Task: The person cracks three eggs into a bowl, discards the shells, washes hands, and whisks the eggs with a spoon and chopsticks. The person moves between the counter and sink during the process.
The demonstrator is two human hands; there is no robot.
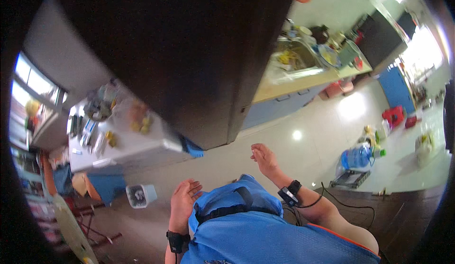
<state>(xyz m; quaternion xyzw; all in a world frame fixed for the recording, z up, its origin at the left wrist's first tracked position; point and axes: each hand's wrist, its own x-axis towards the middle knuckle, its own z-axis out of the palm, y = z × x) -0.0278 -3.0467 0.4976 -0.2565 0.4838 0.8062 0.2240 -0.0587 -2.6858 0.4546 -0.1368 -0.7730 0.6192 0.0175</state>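
My left hand (184,198) hangs beside the blue shirt (249,235) at the lower middle, its fingers loosely curled with nothing seen in them. On the other side my right hand (265,161) is raised over the pale tiled floor, fingers bent and partly spread, also without an object. Each wrist wears a black strap with a small device, and a cable runs from the right one. Before me a large dark panel (177,50), perhaps an open door, fills the upper middle. A sink (302,56) holding yellowish items lies beyond it.
Left of the panel is a white table (131,150) with bags and fruit; a small waste bin (141,195) stands on the floor nearby. To the right are a kitchen counter (295,86) with dishes, a large blue water bottle (357,158) and a red plastic object (393,116).
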